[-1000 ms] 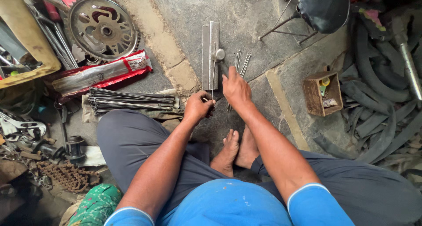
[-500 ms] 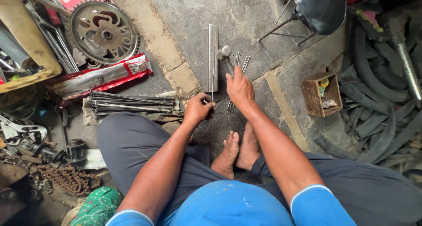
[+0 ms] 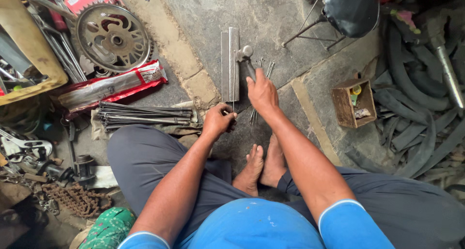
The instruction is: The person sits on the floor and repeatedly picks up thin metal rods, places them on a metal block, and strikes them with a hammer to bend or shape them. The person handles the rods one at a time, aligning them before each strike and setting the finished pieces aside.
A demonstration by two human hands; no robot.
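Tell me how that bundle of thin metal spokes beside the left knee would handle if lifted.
The spokes are long, thin rods, so each probably flexes slightly. They lie loose and untied, so they would likely splay or slip apart. Being round, strays may roll on the stone floor.

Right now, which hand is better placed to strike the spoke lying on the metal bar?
Right, probably. The right hand grips the hammer beside the metal bar, while the left hand pinches the spoke at its near end.

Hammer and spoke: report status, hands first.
Left hand pinches a thin spoke lying along the metal bar. Right hand grips the hammer, head beside the bar. Loose spokes lie under the right hand.
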